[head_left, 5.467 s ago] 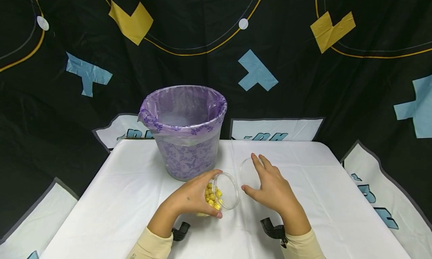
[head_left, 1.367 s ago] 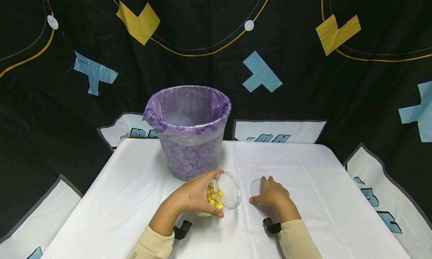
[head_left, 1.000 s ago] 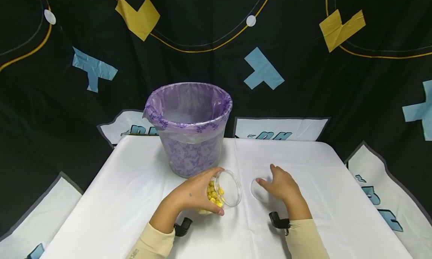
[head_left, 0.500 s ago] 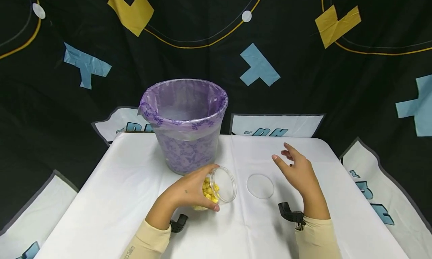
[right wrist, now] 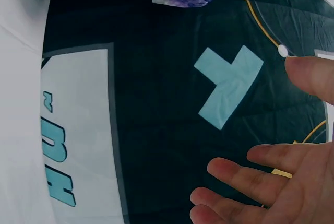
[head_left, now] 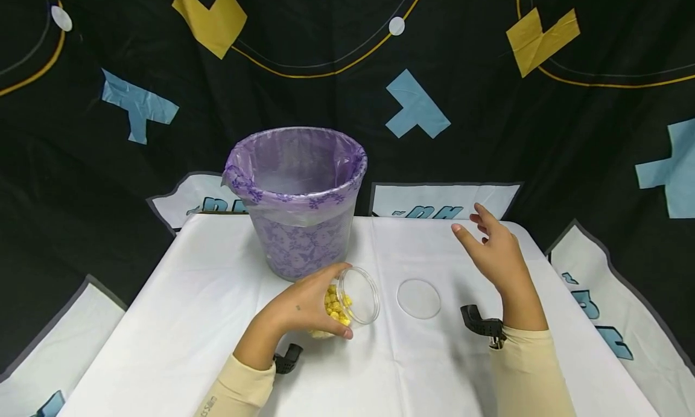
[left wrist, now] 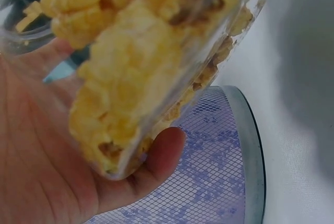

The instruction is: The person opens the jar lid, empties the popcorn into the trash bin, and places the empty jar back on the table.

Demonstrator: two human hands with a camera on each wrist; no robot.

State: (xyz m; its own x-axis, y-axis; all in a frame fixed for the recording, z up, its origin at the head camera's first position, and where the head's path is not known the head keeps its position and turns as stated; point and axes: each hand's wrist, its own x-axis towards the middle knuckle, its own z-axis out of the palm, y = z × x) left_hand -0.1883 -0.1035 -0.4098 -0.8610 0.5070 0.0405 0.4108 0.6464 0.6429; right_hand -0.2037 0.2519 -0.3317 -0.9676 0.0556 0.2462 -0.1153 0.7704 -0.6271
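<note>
My left hand (head_left: pixel 305 305) grips a clear plastic jar (head_left: pixel 359 296), tilted so its uncapped mouth faces right. Yellow popcorn (head_left: pixel 335 305) fills the part behind the rim. From the left wrist view, thumb and palm wrap the jar, with popcorn pieces (left wrist: pixel 130 67) pressed against its clear wall. A round clear lid (head_left: pixel 418 299) lies flat on the white cloth, right of the jar. Raised over the table's right side, my right hand (head_left: pixel 501 257) holds nothing; its fingers (right wrist: pixel 245 179) are spread and slightly bent, well away from the lid.
Just behind the left hand stands a mesh waste bin (head_left: pixel 306 248) lined with a purple flowered bag (head_left: pixel 295 203). The white-covered table (head_left: pixel 179 320) ends at a black backdrop (head_left: pixel 461 163) with taped shapes and printed panels.
The right hand has laid the lid on the cloth, released it, and drawn away up and to the right. The left hand keeps its hold on the jar in about the same spot.
</note>
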